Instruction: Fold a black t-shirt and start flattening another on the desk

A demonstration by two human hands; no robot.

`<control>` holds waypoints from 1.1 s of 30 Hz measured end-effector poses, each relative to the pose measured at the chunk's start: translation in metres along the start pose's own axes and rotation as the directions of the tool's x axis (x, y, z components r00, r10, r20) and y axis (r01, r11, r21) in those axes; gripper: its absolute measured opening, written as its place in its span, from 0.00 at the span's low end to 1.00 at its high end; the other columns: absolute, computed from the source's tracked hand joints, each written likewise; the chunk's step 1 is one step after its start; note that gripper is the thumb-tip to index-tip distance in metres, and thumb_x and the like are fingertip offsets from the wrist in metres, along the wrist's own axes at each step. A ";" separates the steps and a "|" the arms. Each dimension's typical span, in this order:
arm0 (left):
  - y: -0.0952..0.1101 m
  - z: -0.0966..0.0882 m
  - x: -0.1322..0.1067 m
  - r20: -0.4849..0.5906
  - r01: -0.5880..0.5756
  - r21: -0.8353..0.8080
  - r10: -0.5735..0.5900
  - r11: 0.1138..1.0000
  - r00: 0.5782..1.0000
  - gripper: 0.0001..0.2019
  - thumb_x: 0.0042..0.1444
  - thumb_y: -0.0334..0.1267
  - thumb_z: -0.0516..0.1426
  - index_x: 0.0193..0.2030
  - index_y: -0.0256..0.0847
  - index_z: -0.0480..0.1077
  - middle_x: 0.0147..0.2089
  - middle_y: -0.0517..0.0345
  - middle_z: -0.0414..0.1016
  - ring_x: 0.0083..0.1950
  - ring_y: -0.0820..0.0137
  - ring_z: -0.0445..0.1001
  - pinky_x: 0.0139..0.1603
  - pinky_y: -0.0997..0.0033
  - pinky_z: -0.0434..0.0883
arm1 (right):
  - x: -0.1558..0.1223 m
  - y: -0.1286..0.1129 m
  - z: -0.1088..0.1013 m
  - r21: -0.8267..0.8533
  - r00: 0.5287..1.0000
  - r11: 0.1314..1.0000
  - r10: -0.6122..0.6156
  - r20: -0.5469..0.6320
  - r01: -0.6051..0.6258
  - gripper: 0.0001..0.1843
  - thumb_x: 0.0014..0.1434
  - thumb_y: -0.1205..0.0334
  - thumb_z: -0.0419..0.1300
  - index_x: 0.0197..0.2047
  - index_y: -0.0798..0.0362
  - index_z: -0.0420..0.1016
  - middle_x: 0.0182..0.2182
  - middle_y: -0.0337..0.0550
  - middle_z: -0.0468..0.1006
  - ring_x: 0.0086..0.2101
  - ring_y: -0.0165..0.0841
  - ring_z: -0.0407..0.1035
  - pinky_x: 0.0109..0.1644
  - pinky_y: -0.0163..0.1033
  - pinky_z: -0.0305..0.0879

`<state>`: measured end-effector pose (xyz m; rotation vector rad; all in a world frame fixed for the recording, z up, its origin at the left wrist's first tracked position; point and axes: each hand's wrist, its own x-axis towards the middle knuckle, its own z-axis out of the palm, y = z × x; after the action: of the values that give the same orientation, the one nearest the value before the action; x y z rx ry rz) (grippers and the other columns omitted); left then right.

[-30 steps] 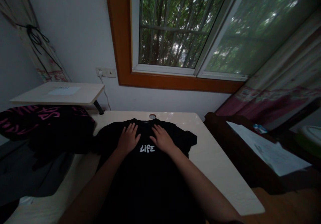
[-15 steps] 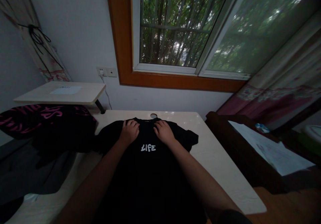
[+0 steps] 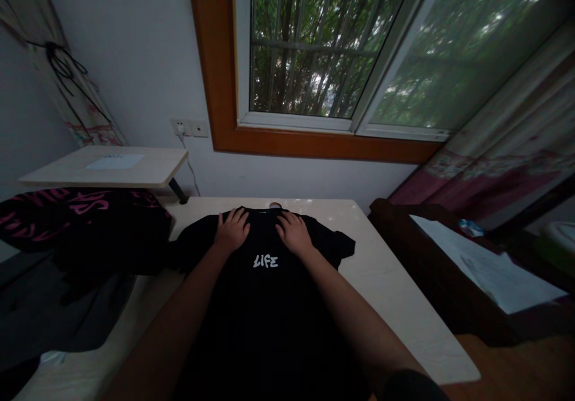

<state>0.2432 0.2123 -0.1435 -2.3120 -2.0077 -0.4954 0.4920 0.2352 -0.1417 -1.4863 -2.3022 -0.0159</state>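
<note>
Okay so the main change over the last second is small: the black T-shirt (image 3: 269, 311) has slid a bit further up the table (image 3: 395, 293). Its collar (image 3: 265, 210) now covers part of the round hole (image 3: 275, 204) near the far edge, which was in plain sight a second ago. Both hands have gone up with it, so fingertips that were lower on the chest are now up near the neckline. As I read it, that's just a tweak to where the shirt sits, since it's still spread out flat with nothing folded

Hands-wise, the left hand (image 3: 232, 231) is palm down just left of the collar, fingers apart and slightly bent, and the right hand (image 3: 295, 233) mirrors it on the other side. Both look unclenched and pressed on the fabric, no fistful of cloth that I can see. Can't tell how hard they're pressing tbh

White lettering (image 3: 265, 261) sits just below and between them. The sleeve (image 3: 344, 244) past the right hand lies out over the bare tabletop, while the other one runs toward some dark clothing (image 3: 126, 233) and it's too dark to tell where one stops and the other starts
</note>
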 end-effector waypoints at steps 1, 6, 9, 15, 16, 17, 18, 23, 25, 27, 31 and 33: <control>-0.002 0.000 -0.001 0.007 -0.005 0.000 0.005 1.000 1.000 0.25 0.69 0.47 0.45 0.70 0.51 0.63 0.75 0.54 0.57 0.77 0.53 0.50 0.73 0.32 0.45 | -0.004 0.005 -0.002 -0.001 1.000 1.000 -0.004 -0.005 0.004 0.22 0.71 0.52 0.51 0.63 0.48 0.71 0.66 0.49 0.67 0.65 0.46 0.59 0.70 0.57 0.51; -0.007 0.000 -0.002 0.048 -0.014 0.002 0.013 1.000 0.999 0.26 0.70 0.48 0.45 0.72 0.51 0.60 0.77 0.56 0.54 0.78 0.53 0.48 0.73 0.32 0.44 | -0.029 0.048 -0.021 -0.029 1.000 0.999 0.017 -0.017 -0.018 0.22 0.71 0.54 0.51 0.63 0.52 0.72 0.65 0.52 0.69 0.63 0.45 0.62 0.68 0.52 0.57; -0.008 0.000 -0.003 0.050 -0.008 0.005 0.008 1.000 0.999 0.26 0.69 0.48 0.45 0.72 0.52 0.60 0.77 0.56 0.54 0.78 0.52 0.47 0.73 0.32 0.44 | -0.048 0.083 -0.039 -0.033 0.996 0.996 0.086 -0.035 -0.087 0.21 0.71 0.56 0.49 0.61 0.51 0.74 0.61 0.51 0.72 0.60 0.43 0.65 0.66 0.49 0.60; -0.004 -0.009 -0.009 -0.084 -0.011 0.001 0.011 1.000 0.996 0.21 0.66 0.42 0.50 0.64 0.48 0.70 0.72 0.51 0.63 0.74 0.52 0.56 0.73 0.38 0.50 | -0.085 0.142 -0.078 -0.066 0.939 0.942 0.319 -0.125 -0.329 0.18 0.68 0.58 0.51 0.49 0.55 0.80 0.47 0.54 0.77 0.49 0.43 0.71 0.58 0.45 0.64; -0.004 -0.011 -0.011 -0.121 -0.024 0.005 0.025 1.000 0.992 0.19 0.66 0.40 0.50 0.61 0.46 0.72 0.68 0.48 0.67 0.71 0.52 0.60 0.72 0.40 0.52 | -0.090 0.147 -0.083 -0.055 0.925 0.927 0.362 -0.111 -0.370 0.18 0.68 0.56 0.52 0.47 0.54 0.80 0.45 0.53 0.78 0.47 0.42 0.72 0.55 0.44 0.65; -0.004 -0.013 -0.013 -0.149 -0.040 0.011 0.041 0.999 0.988 0.18 0.65 0.38 0.51 0.58 0.44 0.73 0.64 0.46 0.71 0.67 0.53 0.64 0.71 0.43 0.56 | -0.095 0.150 -0.087 -0.034 0.910 0.911 0.407 -0.083 -0.411 0.18 0.68 0.54 0.52 0.46 0.54 0.80 0.44 0.52 0.78 0.45 0.41 0.73 0.52 0.43 0.66; -0.005 -0.015 -0.015 -0.165 -0.054 0.018 0.056 0.998 0.985 0.16 0.64 0.36 0.51 0.55 0.42 0.75 0.59 0.45 0.74 0.63 0.54 0.68 0.69 0.46 0.60 | -0.099 0.151 -0.090 -0.012 0.892 0.892 0.451 -0.038 -0.451 0.18 0.68 0.52 0.52 0.46 0.53 0.80 0.42 0.51 0.79 0.43 0.41 0.74 0.49 0.42 0.67; -0.009 -0.018 -0.031 -0.163 -0.060 0.035 0.065 0.998 0.984 0.15 0.64 0.34 0.50 0.50 0.40 0.76 0.50 0.46 0.77 0.54 0.57 0.73 0.56 0.56 0.71 | -0.117 0.141 -0.093 -0.009 0.815 0.826 0.558 0.155 -0.564 0.27 0.67 0.40 0.52 0.57 0.50 0.73 0.40 0.50 0.81 0.41 0.43 0.76 0.44 0.42 0.67; -0.011 -0.017 -0.038 -0.167 -0.060 0.042 0.066 0.997 0.984 0.16 0.64 0.35 0.50 0.54 0.40 0.75 0.55 0.46 0.76 0.57 0.57 0.72 0.60 0.56 0.70 | -0.123 0.136 -0.091 -0.015 0.831 0.841 0.537 0.147 -0.541 0.29 0.65 0.41 0.55 0.60 0.52 0.71 0.46 0.54 0.79 0.45 0.44 0.76 0.47 0.43 0.67; -0.013 -0.015 -0.045 -0.161 -0.059 0.059 0.068 0.997 0.985 0.19 0.65 0.36 0.51 0.59 0.40 0.73 0.61 0.46 0.73 0.63 0.56 0.70 0.65 0.53 0.66 | -0.128 0.132 -0.089 0.006 0.845 0.853 0.517 0.138 -0.522 0.32 0.63 0.42 0.58 0.63 0.54 0.68 0.48 0.57 0.78 0.46 0.44 0.75 0.48 0.43 0.68; -0.015 -0.012 -0.055 -0.110 -0.031 0.094 0.041 0.995 0.993 0.22 0.67 0.40 0.50 0.65 0.41 0.69 0.69 0.48 0.67 0.71 0.55 0.63 0.71 0.47 0.60 | -0.133 0.124 -0.089 0.123 0.835 0.831 0.518 0.185 -0.543 0.33 0.57 0.52 0.65 0.63 0.57 0.67 0.40 0.50 0.79 0.40 0.41 0.76 0.43 0.40 0.68; -0.014 -0.012 -0.057 -0.088 -0.020 0.103 0.029 0.994 0.996 0.23 0.67 0.40 0.49 0.66 0.42 0.68 0.71 0.49 0.65 0.72 0.55 0.61 0.72 0.46 0.59 | -0.136 0.119 -0.091 0.178 0.821 0.804 0.533 0.206 -0.567 0.32 0.54 0.57 0.67 0.61 0.56 0.68 0.35 0.44 0.78 0.37 0.39 0.75 0.40 0.39 0.68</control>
<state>0.2203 0.1572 -0.1496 -2.2117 -1.9150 -0.4739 0.6743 0.1485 -0.1273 -2.0203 -1.7983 0.5250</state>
